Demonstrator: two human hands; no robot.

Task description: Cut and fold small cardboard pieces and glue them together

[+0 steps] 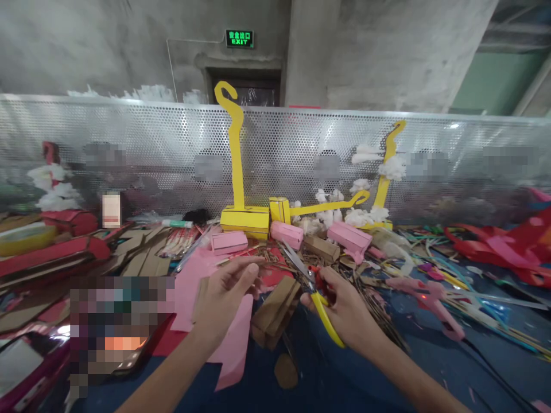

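My right hand [350,307] grips a pair of scissors [323,321] with yellow and red handles, the blades pointing up and left. My left hand [224,289] is curled, thumb near the index finger, just left of the blade tips; a thin brown strip shows by its fingertips, but whether it is pinched I cannot tell. Below and between the hands lies a folded brown cardboard block [275,312]. Under my left hand is a sheet of pink paper [235,344]. Beyond the scissors sit pink-covered blocks [286,234] and a bare cardboard block [321,248].
A yellow box with a tall hooked neck [236,155] stands against the perforated metal panel [275,132]. A pink glue gun [434,298] with a black cord lies at right, near red strips [495,241]. Thin brown strips [379,310] and cardboard scraps [142,252] litter the blue table.
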